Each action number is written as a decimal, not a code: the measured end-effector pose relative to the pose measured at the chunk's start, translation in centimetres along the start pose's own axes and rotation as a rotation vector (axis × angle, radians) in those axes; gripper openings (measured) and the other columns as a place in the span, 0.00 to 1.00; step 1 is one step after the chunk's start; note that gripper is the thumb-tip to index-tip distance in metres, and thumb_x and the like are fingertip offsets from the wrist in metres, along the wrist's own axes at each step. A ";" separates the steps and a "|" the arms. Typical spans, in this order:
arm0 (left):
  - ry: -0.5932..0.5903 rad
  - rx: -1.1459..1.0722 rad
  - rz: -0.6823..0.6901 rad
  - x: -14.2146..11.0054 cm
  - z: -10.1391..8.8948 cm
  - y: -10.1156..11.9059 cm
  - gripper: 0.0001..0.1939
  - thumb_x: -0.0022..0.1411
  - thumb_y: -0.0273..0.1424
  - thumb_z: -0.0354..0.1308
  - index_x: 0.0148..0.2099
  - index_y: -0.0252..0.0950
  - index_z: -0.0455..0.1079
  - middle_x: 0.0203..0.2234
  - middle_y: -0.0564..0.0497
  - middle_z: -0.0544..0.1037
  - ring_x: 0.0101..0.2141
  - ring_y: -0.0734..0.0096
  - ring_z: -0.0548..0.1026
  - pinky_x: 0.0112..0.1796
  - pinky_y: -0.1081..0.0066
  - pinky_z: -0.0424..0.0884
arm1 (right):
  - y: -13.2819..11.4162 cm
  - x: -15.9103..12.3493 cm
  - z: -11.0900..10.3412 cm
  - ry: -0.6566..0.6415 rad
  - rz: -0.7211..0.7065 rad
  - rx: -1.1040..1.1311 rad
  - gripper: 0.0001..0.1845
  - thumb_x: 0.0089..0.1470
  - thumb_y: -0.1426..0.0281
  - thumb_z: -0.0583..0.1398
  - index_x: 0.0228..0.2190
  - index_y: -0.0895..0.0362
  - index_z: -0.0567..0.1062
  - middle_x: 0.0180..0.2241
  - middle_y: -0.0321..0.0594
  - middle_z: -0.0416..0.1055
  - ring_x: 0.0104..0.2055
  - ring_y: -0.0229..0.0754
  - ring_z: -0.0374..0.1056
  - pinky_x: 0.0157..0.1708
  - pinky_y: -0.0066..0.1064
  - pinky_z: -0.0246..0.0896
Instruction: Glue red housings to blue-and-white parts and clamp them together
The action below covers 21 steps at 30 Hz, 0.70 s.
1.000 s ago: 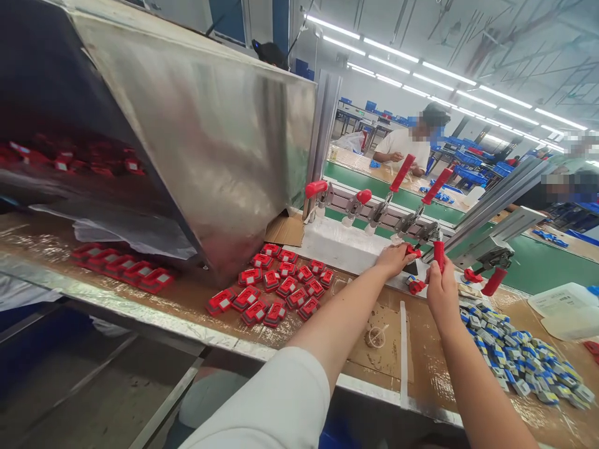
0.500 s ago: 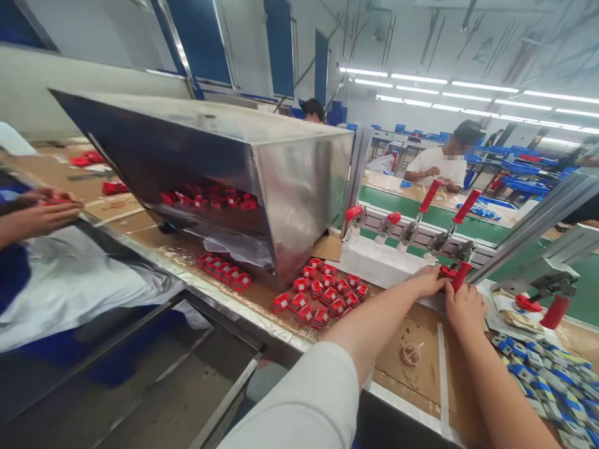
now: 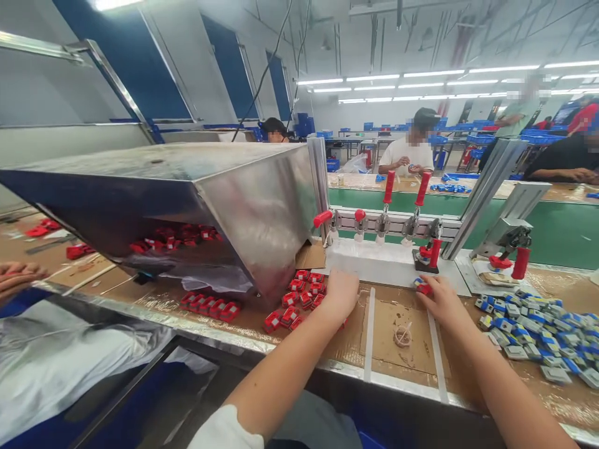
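Lying loose, likely for reach, red parts (image 3: 290, 313) are sitting beside left hand (image 3: 343, 292); its fingers are hiding, can't tell grip. Right hand (image 3: 442, 299) is pinching a red-blue piece (image 3: 425, 288), probably for control, near the white base (image 3: 374, 259). Table edge (image 3: 187, 328) is running below both forearms (image 3: 281, 368); cardboard (image 3: 388, 362) is leaving room between hands; blue-grey pile (image 3: 533, 330) is crowding the right.

- Left hand (image 3: 343, 292): back upward, just left of the cardboard sheet (image 3: 386, 321), its grip hidden.
- Left forearm (image 3: 290, 355): bare, left of the sheet.
- Right hand (image 3: 440, 298): pinching, at the sheet's far right corner.
- Right forearm (image 3: 498, 368): bare, right of the sheet.
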<state>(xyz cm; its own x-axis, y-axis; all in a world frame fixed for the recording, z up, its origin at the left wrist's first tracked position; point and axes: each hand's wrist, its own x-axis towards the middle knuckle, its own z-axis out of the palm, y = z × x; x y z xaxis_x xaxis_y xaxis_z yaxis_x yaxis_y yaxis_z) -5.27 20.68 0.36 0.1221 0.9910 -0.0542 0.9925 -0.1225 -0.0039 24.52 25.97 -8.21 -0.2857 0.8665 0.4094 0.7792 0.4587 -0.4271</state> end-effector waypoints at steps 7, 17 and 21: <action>0.204 -0.254 0.074 0.7 0.0 2.1 0.11 0.61 0.29 0.63 0.47 0.36 0.75 0.42 0.42 0.80 0.44 0.55 0.78 0.47 0.61 0.70 | -3.4 5.5 4.0 -0.031 -0.045 0.488 0.25 0.52 0.68 0.64 0.53 0.53 0.76 0.47 0.44 0.64 0.51 0.48 0.68 0.54 0.42 0.69; 0.516 -1.339 0.136 4.2 5.2 6.3 0.15 0.56 0.27 0.64 0.47 0.36 0.71 0.42 0.47 0.77 0.39 0.68 0.78 0.36 0.73 0.74 | -2.9 7.4 5.6 0.103 -0.041 0.393 0.16 0.46 0.76 0.67 0.40 0.55 0.78 0.43 0.44 0.70 0.48 0.50 0.69 0.54 0.44 0.66; 0.493 -1.579 0.104 4.3 5.7 6.9 0.16 0.55 0.30 0.67 0.44 0.36 0.67 0.38 0.49 0.78 0.37 0.70 0.79 0.37 0.73 0.75 | -1.8 6.6 5.9 0.146 0.083 0.472 0.15 0.48 0.71 0.66 0.41 0.56 0.76 0.43 0.44 0.71 0.43 0.48 0.72 0.49 0.42 0.70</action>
<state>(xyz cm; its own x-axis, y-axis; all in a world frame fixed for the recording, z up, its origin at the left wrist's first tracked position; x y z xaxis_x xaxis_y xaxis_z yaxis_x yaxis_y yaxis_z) 2.01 23.84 -5.64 -0.1300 0.9407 0.3132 -0.0263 -0.3191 0.9474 17.91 32.06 -9.51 -0.1254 0.8828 0.4527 0.4486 0.4575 -0.7678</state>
